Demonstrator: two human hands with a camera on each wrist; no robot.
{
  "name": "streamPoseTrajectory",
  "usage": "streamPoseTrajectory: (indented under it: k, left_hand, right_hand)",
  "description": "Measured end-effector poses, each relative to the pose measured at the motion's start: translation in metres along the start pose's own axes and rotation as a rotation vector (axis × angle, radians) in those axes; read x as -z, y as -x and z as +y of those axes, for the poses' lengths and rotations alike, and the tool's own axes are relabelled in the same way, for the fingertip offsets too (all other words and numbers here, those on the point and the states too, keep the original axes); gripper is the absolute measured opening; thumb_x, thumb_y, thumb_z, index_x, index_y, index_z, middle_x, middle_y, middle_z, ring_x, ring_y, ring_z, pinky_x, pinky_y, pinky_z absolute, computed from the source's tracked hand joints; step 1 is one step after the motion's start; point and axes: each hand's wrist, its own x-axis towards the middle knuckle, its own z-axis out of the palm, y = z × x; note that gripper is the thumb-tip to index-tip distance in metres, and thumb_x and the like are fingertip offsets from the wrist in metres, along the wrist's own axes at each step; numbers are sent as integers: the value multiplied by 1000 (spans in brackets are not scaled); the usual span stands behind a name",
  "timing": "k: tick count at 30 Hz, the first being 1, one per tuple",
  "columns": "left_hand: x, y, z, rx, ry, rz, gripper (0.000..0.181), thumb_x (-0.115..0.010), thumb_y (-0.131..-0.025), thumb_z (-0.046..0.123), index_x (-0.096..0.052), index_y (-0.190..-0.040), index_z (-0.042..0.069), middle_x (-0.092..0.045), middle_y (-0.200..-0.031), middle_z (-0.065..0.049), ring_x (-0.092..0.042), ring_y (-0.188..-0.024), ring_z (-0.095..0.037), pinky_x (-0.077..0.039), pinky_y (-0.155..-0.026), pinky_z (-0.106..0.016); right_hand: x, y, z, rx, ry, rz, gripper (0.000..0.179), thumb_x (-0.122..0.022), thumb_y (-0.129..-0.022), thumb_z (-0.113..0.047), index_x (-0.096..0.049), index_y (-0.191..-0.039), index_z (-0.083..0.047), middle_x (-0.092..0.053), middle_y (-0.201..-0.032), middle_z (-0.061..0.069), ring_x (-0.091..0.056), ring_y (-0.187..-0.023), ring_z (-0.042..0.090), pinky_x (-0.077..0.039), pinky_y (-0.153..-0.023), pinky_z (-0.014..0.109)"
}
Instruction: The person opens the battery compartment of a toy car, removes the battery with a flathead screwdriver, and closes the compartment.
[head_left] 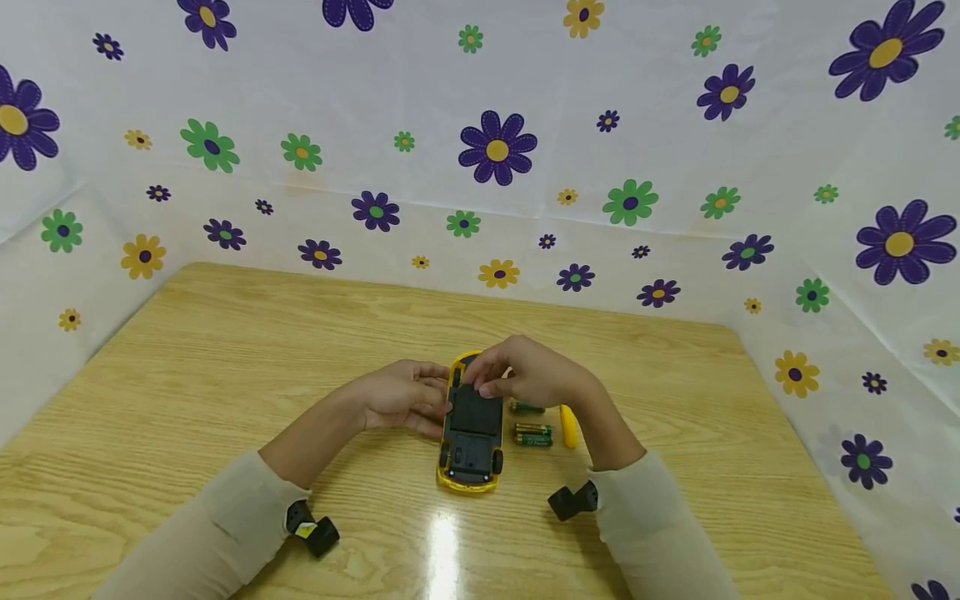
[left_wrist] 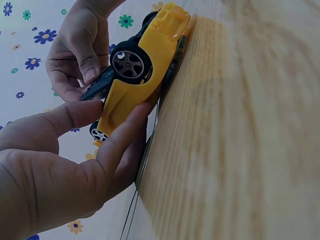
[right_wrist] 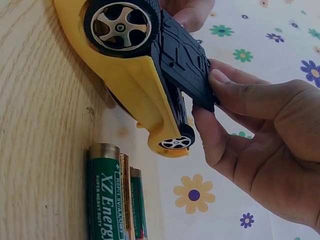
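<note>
A yellow toy car point(head_left: 471, 457) lies upside down on the wooden table, its black underside and wheels facing up. My left hand point(head_left: 401, 396) holds the car along its left side, thumb at the underside edge and fingers against the yellow body point(left_wrist: 132, 95). With thumb and fingers, my right hand point(head_left: 536, 375) pinches the end of a black battery cover point(right_wrist: 187, 62). That end is tilted up from the underside, with a gap beneath it in the right wrist view. Green and gold batteries point(head_left: 533, 439) lie just right of the car.
Another battery point(head_left: 527, 407) lies behind that pair, close to my right hand. A long yellow object point(head_left: 569, 427) rests beside my right wrist, partly hidden. Flower-patterned cloth point(head_left: 420, 167) hangs around the back and sides of the table point(head_left: 300, 333).
</note>
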Motion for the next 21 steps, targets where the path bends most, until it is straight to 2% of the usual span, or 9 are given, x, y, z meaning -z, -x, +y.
streamPoseTrajectory:
  k: [8,21]
  left_hand:
    - [1,0,0,-5,-6,-11,74,-56,-98,-6,-17,-160,-2,-47,-146,-28,-67,-110,-34,-58,-96,-51]
    - [2,0,1,-9,-5,-24,72,-57,-97,-6,-20,-159,-3,-48,-145,-29,-68,-109,-34,-59,-95,-51]
  right_hand:
    - [-1,-1,-1,-1,26,-5,22,-66,-98,0,-75,-118,-6,-75,-105,1,-69,-96,12,-60,-84,29]
    - [-1,-1,0,-27,-9,-8,23,-65,-99,0,-74,-119,-6,-75,-108,1,-69,-97,13,-60,-85,28]
